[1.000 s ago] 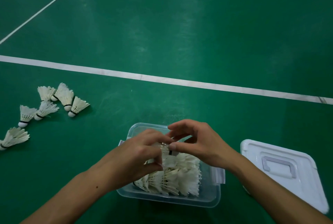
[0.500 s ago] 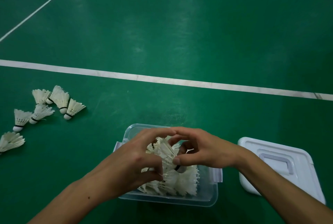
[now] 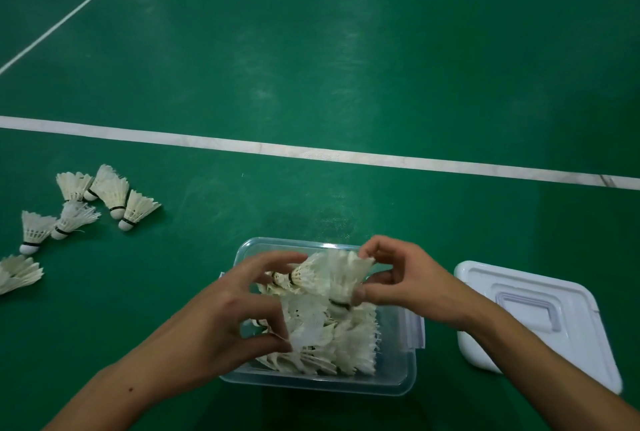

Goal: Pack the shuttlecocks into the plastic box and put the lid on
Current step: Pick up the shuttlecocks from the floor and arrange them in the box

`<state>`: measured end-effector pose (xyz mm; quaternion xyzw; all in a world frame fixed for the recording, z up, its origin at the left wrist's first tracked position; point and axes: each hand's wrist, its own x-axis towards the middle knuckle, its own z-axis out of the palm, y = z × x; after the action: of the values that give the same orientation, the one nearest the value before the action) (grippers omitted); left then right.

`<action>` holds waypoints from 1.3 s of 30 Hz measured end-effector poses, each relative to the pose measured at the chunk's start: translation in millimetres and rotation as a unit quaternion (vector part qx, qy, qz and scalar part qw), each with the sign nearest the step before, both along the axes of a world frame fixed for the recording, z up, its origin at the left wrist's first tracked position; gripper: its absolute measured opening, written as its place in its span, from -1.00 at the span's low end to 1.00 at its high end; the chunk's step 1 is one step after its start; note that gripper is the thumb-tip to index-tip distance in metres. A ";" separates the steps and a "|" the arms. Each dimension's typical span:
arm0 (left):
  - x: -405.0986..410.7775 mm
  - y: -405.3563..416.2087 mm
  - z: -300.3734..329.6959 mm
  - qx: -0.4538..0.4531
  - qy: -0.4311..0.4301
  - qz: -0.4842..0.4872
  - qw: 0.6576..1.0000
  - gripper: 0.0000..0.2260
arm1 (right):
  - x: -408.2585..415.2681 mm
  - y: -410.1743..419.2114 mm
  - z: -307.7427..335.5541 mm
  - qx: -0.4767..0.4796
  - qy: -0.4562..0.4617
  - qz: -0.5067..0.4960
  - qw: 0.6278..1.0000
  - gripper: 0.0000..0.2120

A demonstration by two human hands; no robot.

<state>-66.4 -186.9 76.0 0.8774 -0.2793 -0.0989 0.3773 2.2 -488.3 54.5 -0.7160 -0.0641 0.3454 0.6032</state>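
A clear plastic box [image 3: 398, 387] sits on the green floor, holding several white feather shuttlecocks [image 3: 349, 344]. Over the box, one shuttlecock [image 3: 329, 274] lies sideways, cork to the left. My right hand [image 3: 412, 288] pinches its feather rim. My left hand [image 3: 225, 319] curls its fingers around the cork end, with the thumb resting on the feathers below. The white lid [image 3: 561, 323], with a moulded handle, lies flat on the floor right of the box.
Several loose shuttlecocks [image 3: 110, 193] lie on the floor at the left, one [image 3: 17, 273] near the frame edge. A white court line [image 3: 311, 153] crosses beyond the box.
Both hands have moved apart a little, and the shuttlecock between them has turned to lie sideways above the pile. The loose shuttlecocks and the lid have not moved.
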 end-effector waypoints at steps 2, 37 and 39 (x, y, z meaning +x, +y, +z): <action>0.6 5.7 -4.1 0.023 -0.008 0.029 0.999 -0.87 | -0.4 -4.7 -4.9 -0.024 -0.037 -0.071 0.996 -0.77; 25.4 -16.4 -35.9 0.162 0.050 0.043 0.985 -0.79 | -28.4 45.0 -34.8 -0.363 -0.126 -0.001 0.923 -0.58; 22.3 -10.2 -29.2 0.129 0.033 0.059 0.989 -0.81 | -28.4 36.5 -20.9 -0.365 -0.136 -0.007 0.921 -0.53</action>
<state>-44.1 -197.1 46.7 0.9298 -0.1995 -0.1406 0.2756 -26.2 -451.8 33.5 -0.9272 -0.0102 0.2397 0.2876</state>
